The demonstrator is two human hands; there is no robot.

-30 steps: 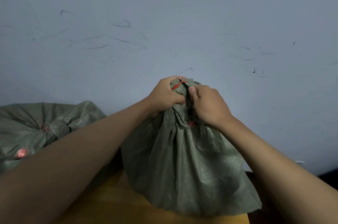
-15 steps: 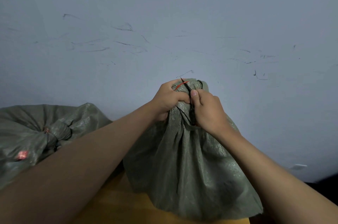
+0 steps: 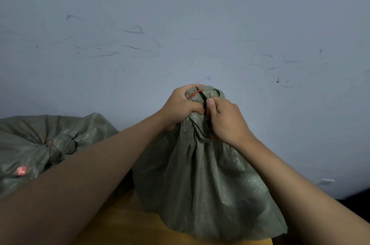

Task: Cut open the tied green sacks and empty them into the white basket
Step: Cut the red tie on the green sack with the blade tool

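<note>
Gripping the sack (image 3: 200, 174) neck, the left hand (image 3: 180, 104) stays put. The right hand (image 3: 226, 120), closed on a dark blade (image 3: 201, 94), has slid it under the red tie (image 3: 195, 93); the cut looks imminent.

we see a scuffed grey wall (image 3: 180, 14) with dark marks, and a yellowish wooden tabletop (image 3: 124, 224) below.

I see the dark blade (image 3: 202, 95) in the right hand (image 3: 225, 119) now pushed further up than a second ago, its tip poking above the bunched neck of the green sack (image 3: 202, 176) and crossing the red tie (image 3: 197, 92). The right thumb sits higher, tight against the left hand (image 3: 181, 105). The tie looks uncut, though I can't be sure.
</note>
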